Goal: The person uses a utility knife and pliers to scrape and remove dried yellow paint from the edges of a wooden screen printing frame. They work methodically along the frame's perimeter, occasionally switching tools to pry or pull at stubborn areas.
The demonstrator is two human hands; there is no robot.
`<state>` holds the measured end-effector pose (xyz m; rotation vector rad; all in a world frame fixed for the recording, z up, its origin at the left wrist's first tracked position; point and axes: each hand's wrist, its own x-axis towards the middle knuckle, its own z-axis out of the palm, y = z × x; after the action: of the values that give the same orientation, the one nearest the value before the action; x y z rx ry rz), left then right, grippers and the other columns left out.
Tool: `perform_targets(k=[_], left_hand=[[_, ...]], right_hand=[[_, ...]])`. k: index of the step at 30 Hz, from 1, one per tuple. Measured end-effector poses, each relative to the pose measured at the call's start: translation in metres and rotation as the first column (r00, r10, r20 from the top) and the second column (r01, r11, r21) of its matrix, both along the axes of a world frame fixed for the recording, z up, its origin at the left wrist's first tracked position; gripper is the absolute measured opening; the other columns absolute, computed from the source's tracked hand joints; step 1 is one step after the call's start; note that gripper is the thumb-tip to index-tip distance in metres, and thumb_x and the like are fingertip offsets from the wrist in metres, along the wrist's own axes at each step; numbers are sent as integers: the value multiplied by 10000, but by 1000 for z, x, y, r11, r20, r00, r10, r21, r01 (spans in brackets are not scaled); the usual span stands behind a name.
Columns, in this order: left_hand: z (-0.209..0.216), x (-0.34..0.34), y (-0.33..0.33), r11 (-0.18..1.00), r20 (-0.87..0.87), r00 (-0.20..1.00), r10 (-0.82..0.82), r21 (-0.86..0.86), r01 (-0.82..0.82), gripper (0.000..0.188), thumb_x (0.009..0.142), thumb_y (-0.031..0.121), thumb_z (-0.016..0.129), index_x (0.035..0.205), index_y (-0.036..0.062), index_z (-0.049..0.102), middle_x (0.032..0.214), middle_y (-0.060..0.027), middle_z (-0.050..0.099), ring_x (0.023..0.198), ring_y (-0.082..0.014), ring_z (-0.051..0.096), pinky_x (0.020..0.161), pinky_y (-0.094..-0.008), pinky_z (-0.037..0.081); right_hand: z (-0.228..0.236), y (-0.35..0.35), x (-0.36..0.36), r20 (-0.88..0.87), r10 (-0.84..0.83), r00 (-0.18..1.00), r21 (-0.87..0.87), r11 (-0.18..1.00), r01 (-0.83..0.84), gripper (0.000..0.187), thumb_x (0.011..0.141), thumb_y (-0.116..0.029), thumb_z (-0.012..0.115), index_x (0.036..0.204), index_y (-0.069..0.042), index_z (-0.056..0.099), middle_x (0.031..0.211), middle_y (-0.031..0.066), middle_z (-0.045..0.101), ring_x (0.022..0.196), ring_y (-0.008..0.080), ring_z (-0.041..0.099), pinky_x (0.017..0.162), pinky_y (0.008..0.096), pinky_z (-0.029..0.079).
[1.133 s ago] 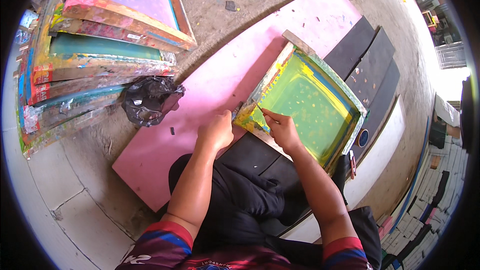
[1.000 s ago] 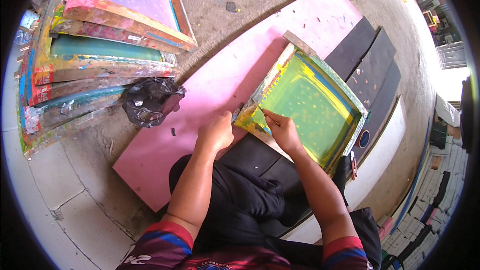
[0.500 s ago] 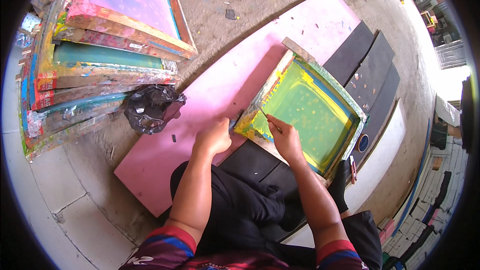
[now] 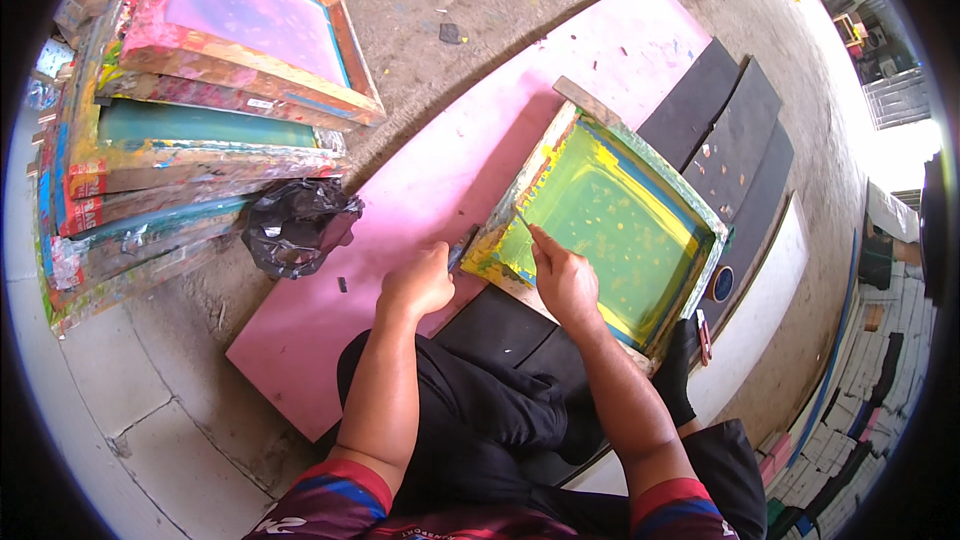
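Note:
A wooden screen-printing frame [image 4: 543, 152] smeared with yellow, blue and green paint lies tilted in front of me, its green mesh [image 4: 620, 230] facing up. My right hand [image 4: 566, 280] is over the frame's near left part, closed on a thin, dark, pointed tool [image 4: 524, 221]. The tool's tip points at the inner edge of the left wooden bar. My left hand [image 4: 418, 282] is a fist just outside the frame's left corner. A dark, bluish object [image 4: 461, 246] shows beside its knuckles, too little of it to name.
The frame lies over a pink board [image 4: 400, 210] and black sheets [image 4: 735, 125]. Paint-stained frames [image 4: 200, 155] are stacked at the left, beside a crumpled black plastic bag [image 4: 300, 225]. A tape roll [image 4: 720, 283] and a red-handled cutter [image 4: 705, 338] lie at right.
The view has shifted slightly. The right hand and its thin tool remain at the frame's left bar, and the left fist stays by the corner with little visible movement.

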<state>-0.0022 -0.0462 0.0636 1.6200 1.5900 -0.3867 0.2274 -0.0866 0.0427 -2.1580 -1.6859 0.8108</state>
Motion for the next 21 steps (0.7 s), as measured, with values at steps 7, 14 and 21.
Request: perform_targets(k=[7,14,21], left_hand=[[-1,-3,2,1000,-5,1000,-15,-1,15,309,983,230,639,1206,23,587,1216,-209,710,1166,-431,666,952,-560,524],[-15,-9,-3,978,84,991,101,174,-114,335,979,219,636,1245,26,572,1135,-252,733,1091,-453,701,908,-575,547],[-10,10,13,952,153,970,188,214,-218,313,992,253,656,1167,9,568,1045,-270,717,1029,-483,684,867,-576,511]], right_hand=[[-2,-8,5,-18,33,999,2,999,-33,343,1053,-294,625,1371,-196,710,1058,183,777,984,378,756,854,455,594],[-14,1,20,-81,-90,993,126,987,100,328,1035,-247,638,1343,-174,722,1093,162,778,985,383,751,863,469,587],[-13,31,35,53,-74,996,84,994,69,299,1027,-250,661,1312,-242,749,1154,102,779,1010,340,750,847,421,587]])
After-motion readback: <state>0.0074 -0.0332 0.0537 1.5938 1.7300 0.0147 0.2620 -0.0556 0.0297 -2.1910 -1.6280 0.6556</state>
